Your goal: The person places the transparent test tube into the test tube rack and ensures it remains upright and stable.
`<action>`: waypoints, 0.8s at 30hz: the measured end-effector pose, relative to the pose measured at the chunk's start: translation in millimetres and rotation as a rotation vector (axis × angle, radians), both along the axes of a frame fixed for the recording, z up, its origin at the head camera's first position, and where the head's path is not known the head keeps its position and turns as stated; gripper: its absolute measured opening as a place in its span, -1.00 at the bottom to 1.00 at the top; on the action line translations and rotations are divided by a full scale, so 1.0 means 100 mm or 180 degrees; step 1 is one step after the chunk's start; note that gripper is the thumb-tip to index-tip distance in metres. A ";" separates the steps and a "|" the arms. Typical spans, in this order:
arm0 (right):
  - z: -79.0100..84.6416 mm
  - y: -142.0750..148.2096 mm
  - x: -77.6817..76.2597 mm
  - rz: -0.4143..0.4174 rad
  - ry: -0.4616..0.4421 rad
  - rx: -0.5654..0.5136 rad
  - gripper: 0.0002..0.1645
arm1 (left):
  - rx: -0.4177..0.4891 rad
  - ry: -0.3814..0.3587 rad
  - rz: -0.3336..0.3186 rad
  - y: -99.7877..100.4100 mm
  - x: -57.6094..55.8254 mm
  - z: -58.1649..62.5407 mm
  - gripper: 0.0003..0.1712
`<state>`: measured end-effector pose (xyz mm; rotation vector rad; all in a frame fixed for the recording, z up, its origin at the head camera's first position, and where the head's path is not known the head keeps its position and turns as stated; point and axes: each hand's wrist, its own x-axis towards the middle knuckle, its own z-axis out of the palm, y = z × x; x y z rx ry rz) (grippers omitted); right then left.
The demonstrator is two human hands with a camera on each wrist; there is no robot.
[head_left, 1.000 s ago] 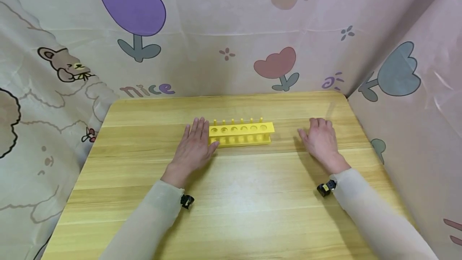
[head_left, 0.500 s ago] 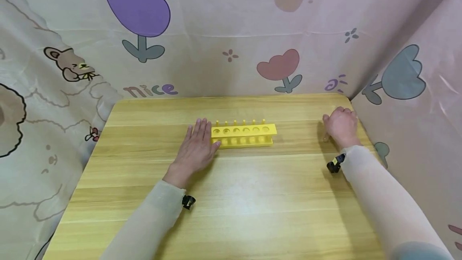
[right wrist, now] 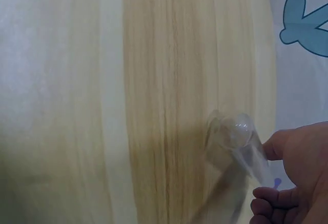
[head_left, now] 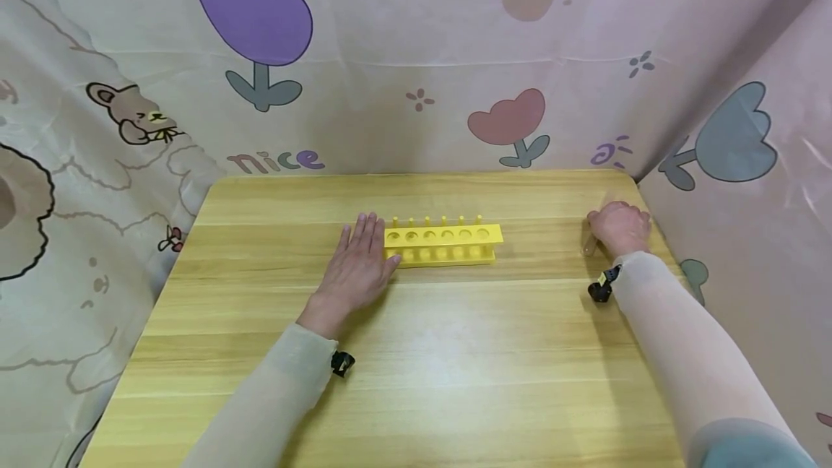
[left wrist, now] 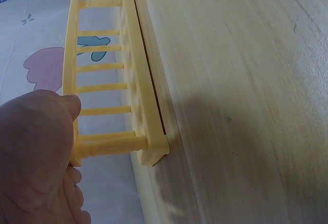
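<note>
You count two hands in the head view: your left hand [head_left: 357, 266] near the middle and your right hand [head_left: 620, 226] at the right. You have one yellow rack [head_left: 442, 237] at the centre, with six round holes [head_left: 429, 235] and six pegs [head_left: 427, 222]. At the right you have at least one clear tube [right wrist: 251, 155]; whether a second is there, you cannot tell. You wear two black devices [head_left: 342, 363], one per wrist. You have one table [head_left: 468, 367] across the lower frame.

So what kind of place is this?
Probably a little play or work corner indoors, though I can't be sure. Cartoon cloth hangs behind and beside a wood-look table, and a yellow rack stands on top.
</note>
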<state>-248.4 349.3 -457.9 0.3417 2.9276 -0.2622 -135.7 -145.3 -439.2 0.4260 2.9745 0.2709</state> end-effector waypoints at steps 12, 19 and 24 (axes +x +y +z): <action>-0.06 -0.03 -0.04 -0.0293 -0.0228 -0.0185 -0.27 | -0.0036 -0.0027 -0.0019 0.01 -0.01 -0.01 -0.07; 0.01 -0.02 -0.02 -0.0225 -0.0080 -0.0428 -0.14 | 0.0014 -0.0069 -0.0011 0.02 -0.01 -0.01 -0.07; 0.16 -0.14 -0.03 -0.0219 0.0263 -0.0721 -0.22 | 0.0040 -0.0087 0.0017 0.01 -0.01 0.00 -0.06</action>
